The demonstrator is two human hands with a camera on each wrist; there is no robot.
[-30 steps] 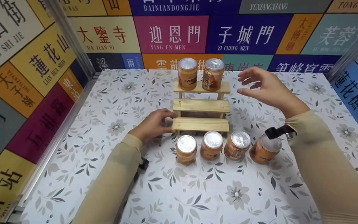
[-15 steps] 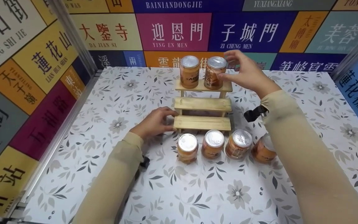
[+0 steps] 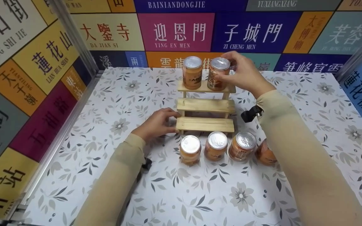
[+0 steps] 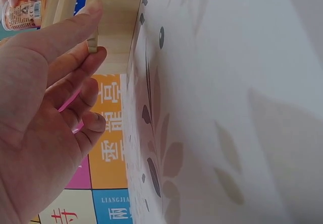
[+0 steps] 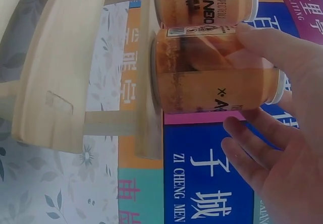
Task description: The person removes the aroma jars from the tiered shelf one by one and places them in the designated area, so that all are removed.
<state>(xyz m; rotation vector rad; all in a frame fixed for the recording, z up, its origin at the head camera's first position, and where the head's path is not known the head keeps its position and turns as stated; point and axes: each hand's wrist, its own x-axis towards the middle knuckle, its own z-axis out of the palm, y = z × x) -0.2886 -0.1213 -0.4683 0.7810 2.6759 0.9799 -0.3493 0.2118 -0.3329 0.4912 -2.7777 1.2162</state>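
A three-step wooden stand (image 3: 205, 124) carries two orange-brown cans with silver lids on its top step. My right hand (image 3: 245, 73) grips the right-hand can (image 3: 213, 81), thumb on the near side and fingers behind. In the right wrist view this can (image 5: 212, 77) stands on the step, my thumb close to its lid end. The other can (image 3: 192, 77) is beside it on the left. My left hand (image 3: 156, 124) pinches the left end of the lowest step, thumb on one face and forefinger on the other, as the left wrist view shows at the stand (image 4: 118, 19).
In front of the stand is a row of similar cans: one at left (image 3: 190, 150), one beside it (image 3: 215, 146), another (image 3: 242, 147), and one at right (image 3: 266, 154) partly behind my right sleeve. A patterned cloth (image 3: 105, 163) covers the table; printed panels (image 3: 174, 33) wall it in.
My right hand has moved left from beside the stand to the top step's right-hand can and closed round it. My left hand stays at the lowest step.
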